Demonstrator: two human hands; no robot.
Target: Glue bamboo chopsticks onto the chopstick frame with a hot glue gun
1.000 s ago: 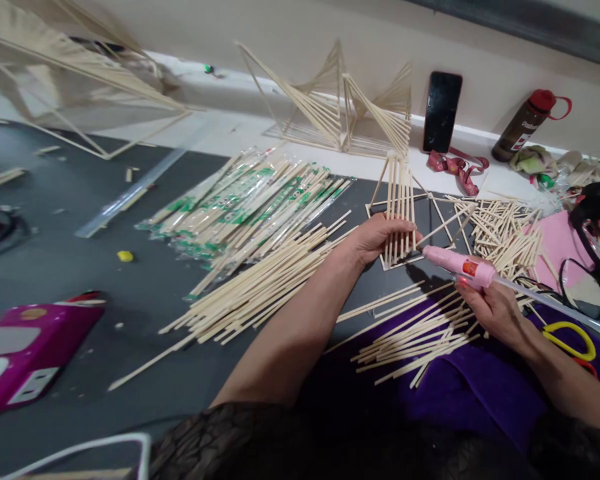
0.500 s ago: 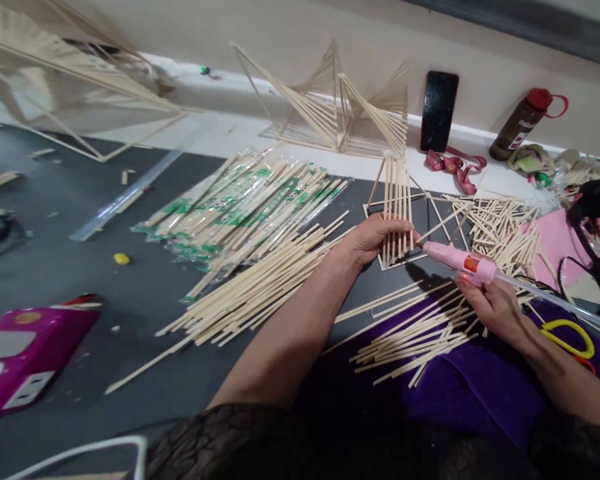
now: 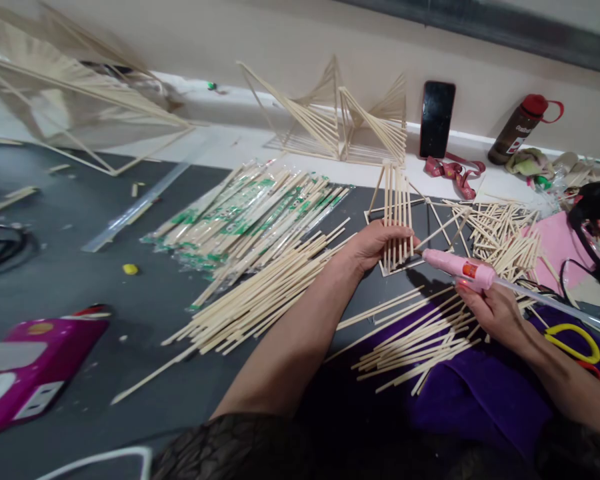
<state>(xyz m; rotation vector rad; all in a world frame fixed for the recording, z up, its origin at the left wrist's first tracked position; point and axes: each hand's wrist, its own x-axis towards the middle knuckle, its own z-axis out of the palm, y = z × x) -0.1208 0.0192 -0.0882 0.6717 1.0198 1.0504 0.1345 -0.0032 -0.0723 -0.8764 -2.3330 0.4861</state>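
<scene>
Item: small pale bamboo-stick lattice frame (image 3: 397, 217), held and glued on the dark grey mat (image 3: 80, 267).
Left hand (image 3: 375, 243) curled around the frame's lower sticks, steadying it; right hand (image 3: 495, 310) clenched on the pink glue gun (image 3: 455, 265), nozzle at the frame's near corner. Loose bamboo sticks (image 3: 415, 333) just below the frame. Grips and positions unchanged from earlier.

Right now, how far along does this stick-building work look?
Two finished stick sculptures stand by the wall. In hand: the left hand steadies a small stick frame, where several uprights are already fixed, while the right hand points a pink glue gun at its base. Plenty looks left: loose sticks and wrapped packs lie unused.
</scene>
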